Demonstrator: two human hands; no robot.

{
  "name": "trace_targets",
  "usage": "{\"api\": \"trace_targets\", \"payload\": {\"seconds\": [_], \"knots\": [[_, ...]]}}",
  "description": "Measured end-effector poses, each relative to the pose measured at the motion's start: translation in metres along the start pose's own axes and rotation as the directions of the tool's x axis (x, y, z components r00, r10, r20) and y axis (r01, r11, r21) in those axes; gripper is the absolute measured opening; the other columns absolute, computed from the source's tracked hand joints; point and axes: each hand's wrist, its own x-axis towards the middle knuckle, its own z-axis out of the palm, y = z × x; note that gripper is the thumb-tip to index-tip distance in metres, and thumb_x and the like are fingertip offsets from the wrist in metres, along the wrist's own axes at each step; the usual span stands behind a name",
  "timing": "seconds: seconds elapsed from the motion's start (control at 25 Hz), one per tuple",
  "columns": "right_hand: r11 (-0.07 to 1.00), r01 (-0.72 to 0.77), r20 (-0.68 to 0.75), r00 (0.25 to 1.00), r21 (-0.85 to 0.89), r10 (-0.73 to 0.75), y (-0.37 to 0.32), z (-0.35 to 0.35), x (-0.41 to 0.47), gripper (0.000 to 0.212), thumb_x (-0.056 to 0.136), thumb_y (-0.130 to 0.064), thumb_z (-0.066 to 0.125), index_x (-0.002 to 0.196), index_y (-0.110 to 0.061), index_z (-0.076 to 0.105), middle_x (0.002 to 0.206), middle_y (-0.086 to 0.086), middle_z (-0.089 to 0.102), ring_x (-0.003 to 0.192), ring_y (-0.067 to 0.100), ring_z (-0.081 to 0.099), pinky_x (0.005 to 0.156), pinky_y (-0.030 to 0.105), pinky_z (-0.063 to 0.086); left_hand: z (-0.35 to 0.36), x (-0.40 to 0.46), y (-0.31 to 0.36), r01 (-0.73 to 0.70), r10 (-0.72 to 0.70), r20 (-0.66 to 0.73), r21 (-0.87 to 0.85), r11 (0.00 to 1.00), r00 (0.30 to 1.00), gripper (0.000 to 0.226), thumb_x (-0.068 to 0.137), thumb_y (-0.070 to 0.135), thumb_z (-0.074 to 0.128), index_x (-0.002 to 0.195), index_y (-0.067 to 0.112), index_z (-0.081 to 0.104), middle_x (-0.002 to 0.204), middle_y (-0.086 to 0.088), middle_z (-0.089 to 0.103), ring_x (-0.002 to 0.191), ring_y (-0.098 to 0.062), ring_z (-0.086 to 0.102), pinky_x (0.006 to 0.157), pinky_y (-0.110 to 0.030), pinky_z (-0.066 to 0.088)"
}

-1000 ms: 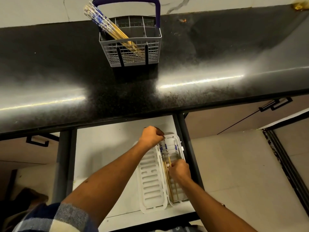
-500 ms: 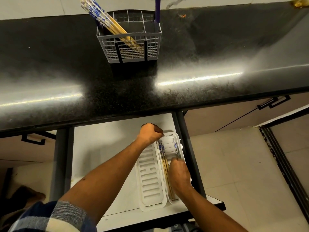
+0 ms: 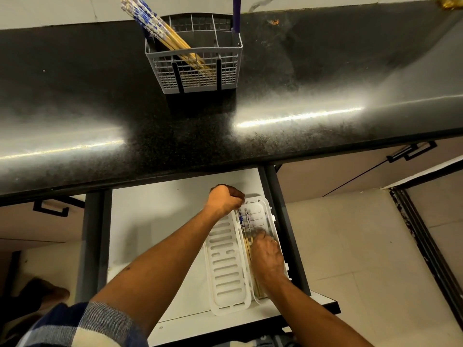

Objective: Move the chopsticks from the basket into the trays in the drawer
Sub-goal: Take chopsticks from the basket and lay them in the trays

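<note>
A few chopsticks [image 3: 246,236] lie lengthwise in the right tray [image 3: 269,211] of an open drawer [image 3: 155,221]. Their blue-patterned tops point toward the counter and their plain wooden tips toward the person. More chopsticks [image 3: 160,28] stand leaning in a grey wire basket [image 3: 200,68] on the black counter [image 3: 300,71], their patterned ends sticking up over the left rim.

The chopsticks look thin, light and stiff, like lacquered wood or bamboo. They probably roll and slide easily on hard plastic, and a loose bundle could fan apart. The best hold is likely a pinch around the middle of the bundle, with all sticks pointing the same way, so neither end droops or catches on the tray wall.

The right hand [image 3: 266,256] rests over the sticks in the right tray, fingers spread and reaching forward onto them. The fingers are blurred, so it is unclear whether they pinch a stick or only press and straighten them. The left hand [image 3: 225,199] is curled into a fist at the far end of the trays, at the top corner; what it grips, if anything, is hidden beneath it.

A second slotted white tray [image 3: 225,266] lies just left of the first, touching it, and looks empty. The person's left sleeve [image 3: 82,326] is checked blue and white.
</note>
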Motion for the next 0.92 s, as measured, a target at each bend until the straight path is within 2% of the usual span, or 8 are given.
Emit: {"api": "trace_targets", "payload": {"seconds": [0.24, 0.36, 0.56, 0.76, 0.84, 0.92], "knots": [[0.999, 0.021, 0.056, 0.998, 0.03, -0.022, -0.004, -0.002, -0.002, 0.025, 0.1, -0.012, 0.054, 0.124, -0.013, 0.059, 0.113, 0.005, 0.068, 0.096, 0.018, 0.067, 0.084, 0.028, 0.058, 0.0, -0.001, -0.001, 0.017, -0.017, -0.012, -0.01, 1.0, 1.0, 0.031, 0.082, 0.019, 0.073, 0.108, 0.003, 0.067, 0.104, -0.011, 0.068, 0.1, -0.025, 0.065, 0.092, -0.037, 0.056], [0.999, -0.003, 0.096, 0.995, 0.054, -0.002, -0.006, -0.005, -0.001, 0.019, 0.1, -0.012, 0.054, 0.117, -0.013, 0.062, 0.106, 0.004, 0.069, 0.089, 0.016, 0.068, 0.081, 0.028, 0.059, 0.0, 0.001, -0.002, 0.022, -0.022, -0.003, -0.015, 1.0, 1.0, 0.034, 0.082, 0.019, 0.074, 0.111, 0.003, 0.067, 0.107, -0.012, 0.069, 0.1, -0.025, 0.065, 0.092, -0.038, 0.056], [0.999, -0.017, 0.124, 0.992, 0.044, 0.012, -0.003, -0.007, -0.001, 0.016, 0.099, -0.01, 0.056, 0.11, -0.012, 0.066, 0.1, 0.004, 0.071, 0.084, 0.016, 0.069, 0.078, 0.028, 0.06, -0.002, -0.003, 0.001, 0.014, -0.014, -0.016, -0.006, 1.0, 1.0, 0.029, 0.083, 0.019, 0.073, 0.107, 0.003, 0.067, 0.106, -0.012, 0.068, 0.102, -0.025, 0.064, 0.092, -0.035, 0.055], [1.0, -0.008, 0.156, 0.988, 0.024, 0.004, 0.004, -0.009, -0.004, 0.015, 0.1, -0.01, 0.053, 0.102, -0.012, 0.068, 0.088, 0.001, 0.068, 0.078, 0.015, 0.068, 0.074, 0.028, 0.061, 0.0, -0.005, 0.002, 0.015, -0.015, -0.027, -0.004, 1.0, 1.0, 0.033, 0.085, 0.018, 0.072, 0.112, 0.002, 0.065, 0.109, -0.012, 0.066, 0.105, -0.025, 0.062, 0.093, -0.034, 0.054], [1.0, -0.002, 0.157, 0.988, 0.014, 0.0, 0.003, -0.01, -0.005, 0.015, 0.1, -0.01, 0.053, 0.104, -0.011, 0.068, 0.091, 0.003, 0.069, 0.078, 0.015, 0.067, 0.075, 0.027, 0.06, -0.001, -0.004, 0.002, -0.002, 0.002, -0.024, 0.002, 1.0, 1.0, 0.034, 0.085, 0.02, 0.072, 0.113, 0.003, 0.065, 0.11, -0.011, 0.067, 0.102, -0.023, 0.063, 0.092, -0.033, 0.053], [1.0, 0.007, 0.152, 0.988, -0.003, -0.007, 0.0, -0.016, -0.006, 0.015, 0.1, -0.012, 0.053, 0.106, -0.011, 0.067, 0.096, 0.004, 0.07, 0.079, 0.014, 0.067, 0.074, 0.027, 0.06, -0.002, -0.007, 0.001, -0.055, 0.055, -0.004, 0.015, 0.998, 0.998, 0.036, 0.086, 0.023, 0.072, 0.116, 0.006, 0.067, 0.11, -0.005, 0.07, 0.096, -0.017, 0.063, 0.088, -0.026, 0.051]]}}
